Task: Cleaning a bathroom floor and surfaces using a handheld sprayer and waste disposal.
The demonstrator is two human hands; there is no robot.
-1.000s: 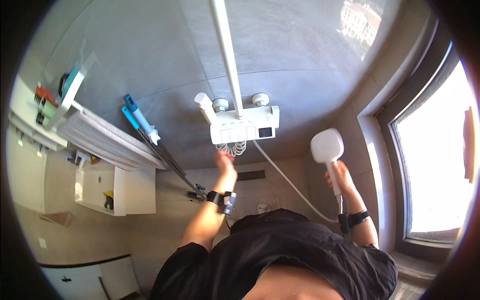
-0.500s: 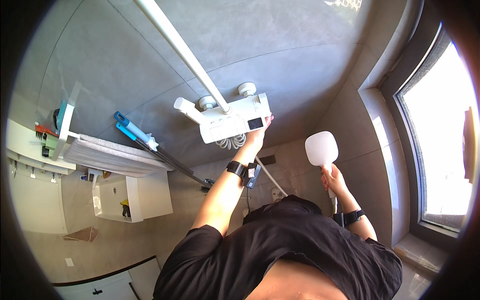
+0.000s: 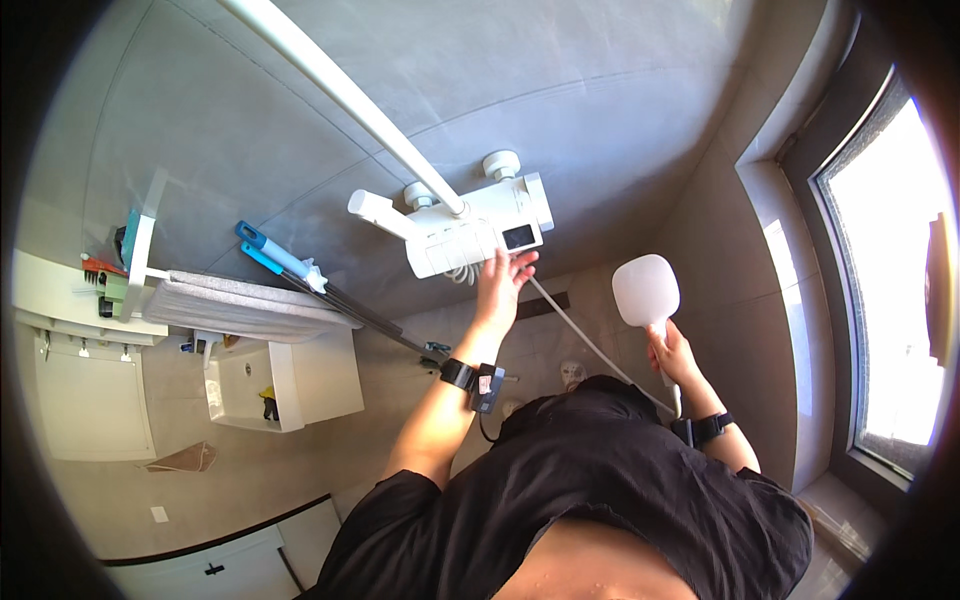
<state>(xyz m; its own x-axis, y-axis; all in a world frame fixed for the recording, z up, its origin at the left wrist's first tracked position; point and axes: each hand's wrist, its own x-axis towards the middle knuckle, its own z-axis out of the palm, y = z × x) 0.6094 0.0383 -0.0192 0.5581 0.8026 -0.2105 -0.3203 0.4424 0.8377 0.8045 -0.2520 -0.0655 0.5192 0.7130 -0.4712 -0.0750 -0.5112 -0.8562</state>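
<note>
A white shower mixer (image 3: 462,242) with a small dark display (image 3: 519,237) sticks out from the grey tiled wall. My left hand (image 3: 499,288) is at its front edge, just below the display, fingers spread and holding nothing. Whether the fingertips touch the mixer, I cannot tell. My right hand (image 3: 672,357) grips the handle of a white hand shower (image 3: 646,290), its broad rounded-square head upright. A pale hose (image 3: 588,345) slants from beneath the mixer toward that handle, partly hidden by my black shirt. Each wrist wears a black band.
A thick white pipe (image 3: 345,95) rises from the mixer to the upper left. Leftward are a grey towel (image 3: 240,305) on a rail, blue-handled cleaning poles (image 3: 270,252) leaning on the wall, and a white washbasin (image 3: 290,385). A dark-framed window (image 3: 825,250) stands on the right.
My left hand has come back from under the mixer's right end to its front, fingers now showing. The hose hangs farther right. My right hand keeps the hand shower nearly still.
</note>
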